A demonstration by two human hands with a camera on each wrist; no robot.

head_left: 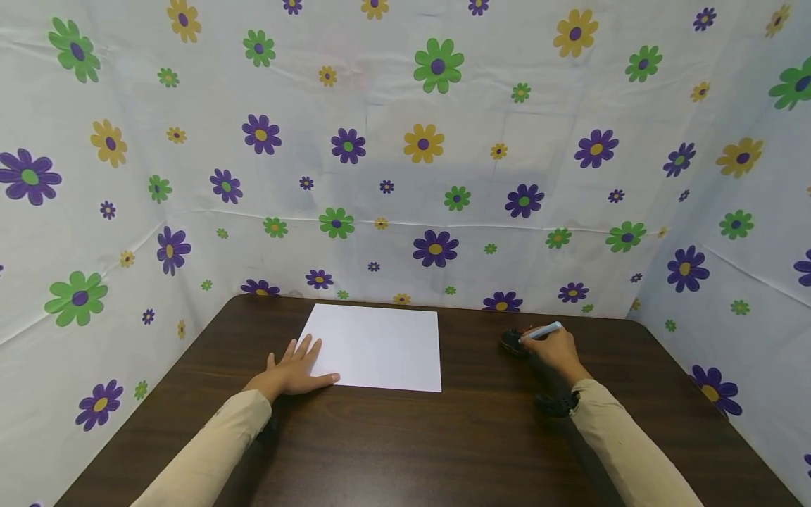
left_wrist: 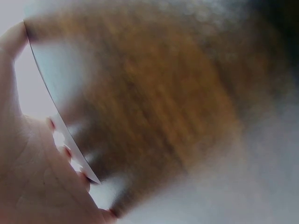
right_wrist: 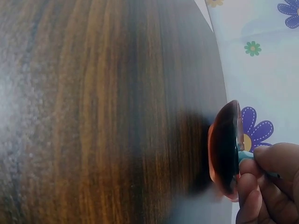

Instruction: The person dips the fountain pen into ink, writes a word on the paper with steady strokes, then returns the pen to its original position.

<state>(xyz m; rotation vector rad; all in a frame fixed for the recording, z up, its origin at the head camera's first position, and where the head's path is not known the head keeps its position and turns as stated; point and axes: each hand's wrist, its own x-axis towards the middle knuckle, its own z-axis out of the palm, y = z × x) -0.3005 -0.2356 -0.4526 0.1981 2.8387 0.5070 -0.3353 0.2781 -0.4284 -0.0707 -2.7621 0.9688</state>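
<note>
My left hand (head_left: 294,373) lies spread over the left edge of a white sheet of paper (head_left: 386,348), its fingertips and thumb on the sheet. The left wrist view shows the palm, with the paper's edge (left_wrist: 56,107) passing beneath the fingers. To the right, my right hand (head_left: 557,350) pinches a slim light-blue pen-like stick (head_left: 543,329), slanted with its lower end at a small dark dish (head_left: 512,343). In the right wrist view the dish (right_wrist: 225,149) looks glossy and dark with a translucent reddish rim, and the fingertips are right beside it.
Both hands are over a dark wood-grain table (head_left: 405,451). A white flower-patterned cloth (head_left: 469,176) hangs behind the table and along both sides. A black band (head_left: 557,403) shows at the right wrist, below the sleeve cuff.
</note>
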